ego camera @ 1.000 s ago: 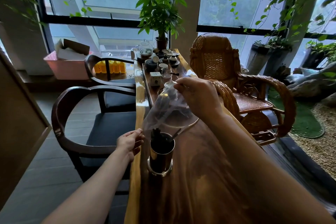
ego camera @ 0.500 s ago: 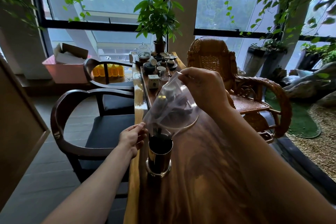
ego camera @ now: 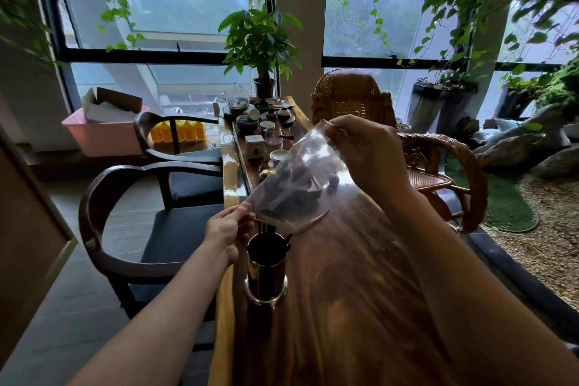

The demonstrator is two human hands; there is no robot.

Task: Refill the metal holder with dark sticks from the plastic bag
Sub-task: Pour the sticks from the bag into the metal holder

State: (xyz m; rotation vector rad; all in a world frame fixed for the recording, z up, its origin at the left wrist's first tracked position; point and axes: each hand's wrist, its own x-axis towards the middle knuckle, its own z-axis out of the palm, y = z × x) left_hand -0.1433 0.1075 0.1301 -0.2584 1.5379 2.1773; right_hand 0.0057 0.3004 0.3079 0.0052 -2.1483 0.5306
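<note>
A shiny metal holder (ego camera: 266,273) stands upright on the long wooden table (ego camera: 344,307), with dark sticks (ego camera: 269,228) poking out of its top. Just above it hangs a clear plastic bag (ego camera: 300,185), tilted mouth-down toward the holder, with dark sticks inside. My right hand (ego camera: 366,153) grips the bag's upper end. My left hand (ego camera: 227,229) pinches the bag's lower left edge beside the holder's rim.
A tea set (ego camera: 266,122) with cups, bowls and a small box fills the table's far end, before a potted plant (ego camera: 261,41). Two dark wooden armchairs (ego camera: 131,229) stand at the left, a wicker chair (ego camera: 407,147) at the right.
My right hand has lifted the bag's upper end higher, tipping it more steeply over the holder. My left hand has come up from the table edge and taken hold of the bag's lower edge.
</note>
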